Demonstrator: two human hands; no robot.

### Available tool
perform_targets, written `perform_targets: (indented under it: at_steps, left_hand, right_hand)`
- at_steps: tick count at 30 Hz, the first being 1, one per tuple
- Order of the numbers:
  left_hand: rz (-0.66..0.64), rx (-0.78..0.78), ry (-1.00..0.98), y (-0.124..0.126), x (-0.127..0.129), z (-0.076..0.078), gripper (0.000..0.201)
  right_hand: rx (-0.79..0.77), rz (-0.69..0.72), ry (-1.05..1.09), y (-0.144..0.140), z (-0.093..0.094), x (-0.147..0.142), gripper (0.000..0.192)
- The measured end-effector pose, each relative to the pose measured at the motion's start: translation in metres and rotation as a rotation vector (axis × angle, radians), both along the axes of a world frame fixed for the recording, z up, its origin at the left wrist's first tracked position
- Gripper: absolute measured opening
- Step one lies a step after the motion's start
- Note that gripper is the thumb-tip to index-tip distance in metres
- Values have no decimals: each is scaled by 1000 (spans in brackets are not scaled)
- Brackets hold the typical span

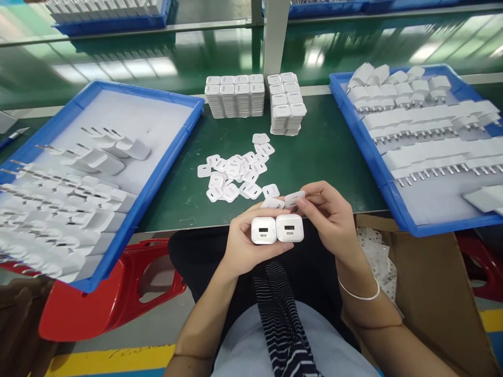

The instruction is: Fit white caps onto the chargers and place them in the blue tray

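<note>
My left hand (240, 242) is closed around two white USB chargers (290, 236) held side by side, their port faces turned up toward me. Between the thumb and fingers of my right hand (330, 219) is a thin white cover plate (293, 199) with a slot, just beyond the chargers. Another white plate (272, 203) shows at the far side of my left fingers; whether that hand grips it I cannot tell. Ahead on the green table (176, 209) lies a loose pile of similar slotted plates (234, 168).
Two blocks of stacked plates (236, 102) stand at the back by a metal post (275, 36). Blue trays (157, 173) flank the table, both with rows of white chargers (424, 118). Below are a red stool (86, 309) and a cardboard box (428, 283).
</note>
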State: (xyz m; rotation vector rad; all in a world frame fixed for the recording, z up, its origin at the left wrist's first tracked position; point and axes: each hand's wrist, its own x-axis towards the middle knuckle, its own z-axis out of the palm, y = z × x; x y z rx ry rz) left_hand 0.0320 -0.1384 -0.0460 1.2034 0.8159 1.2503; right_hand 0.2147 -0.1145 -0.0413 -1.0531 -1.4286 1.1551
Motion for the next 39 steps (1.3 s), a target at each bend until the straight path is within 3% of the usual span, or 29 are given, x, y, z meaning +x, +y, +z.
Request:
perform_targets:
  at_steps: [8, 13, 16, 18, 21, 26, 29, 31, 33, 39]
  left_hand:
    - [103, 6, 107, 2, 3, 4, 43]
    - [38, 69, 286, 5, -7, 12, 40]
    - [3, 122, 429, 6, -13, 20, 37]
    - [-2, 158, 485, 5, -15, 22, 36]
    - [49, 216, 466, 3, -13, 20, 38]
    - [286, 315, 382, -3, -7, 14, 45]
    - [350, 352, 394, -3, -4, 13, 47]
    - [359, 358, 397, -2, -3, 13, 47]
    - [365, 360, 401, -1, -3, 12, 48]
    - [374, 376, 417, -1, -1, 11, 49]
  right_hand:
    - [98, -134, -188, -4, 2, -6, 5]
    - [462, -22, -580, 1, 16, 4, 33]
    - [688, 75, -814, 5, 26, 12, 29]
    - [739, 89, -869, 7, 30, 15, 25]
    - [673, -36, -815, 7, 33, 18, 17]
    - [363, -284, -492, -5, 25, 14, 11]
    - [430, -346, -629, -13, 16, 13, 12]
    - [495, -349, -734, -15, 12, 14, 11]
    - [450, -316, -687, -16, 11, 15, 14]
    - [37, -188, -6, -27, 25, 4, 24]
